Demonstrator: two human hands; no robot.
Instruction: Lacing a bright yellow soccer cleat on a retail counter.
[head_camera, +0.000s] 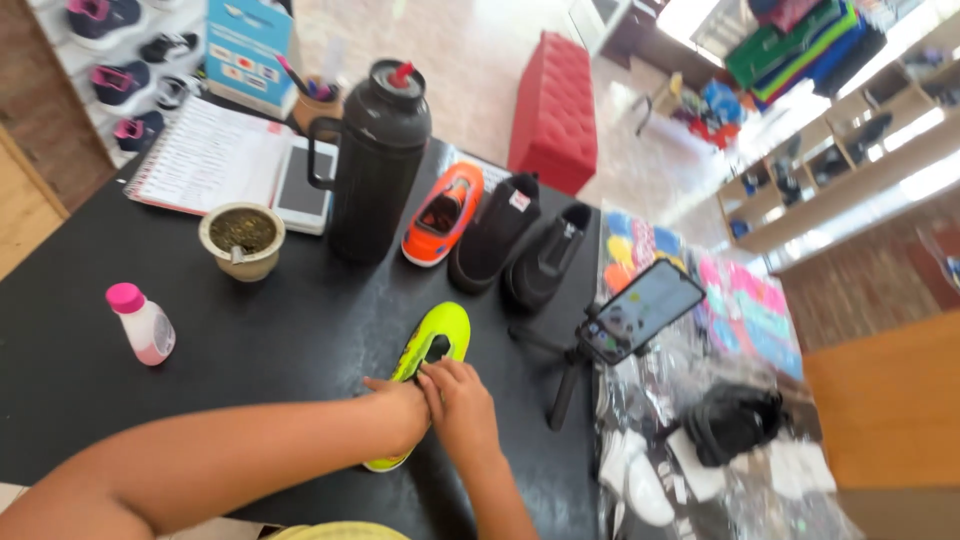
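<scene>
A black table (200, 340) stands on pale tiled floor (470, 60), with a red bench (555, 110) and wooden shelves (860, 170).

Shoe shop, prob. kids' footwear. Wall rack (120, 60) top left w/ small shoes on display. Black counter (60, 380) has sample shoes lined up: orange (442, 212), two black (520, 245), neon yellow (430, 350). Wooden shelves (850, 165) at right w/ more shoes. Red bench (555, 110) on the floor. Bagged shoes (700, 440) piled at counter's right end.
</scene>
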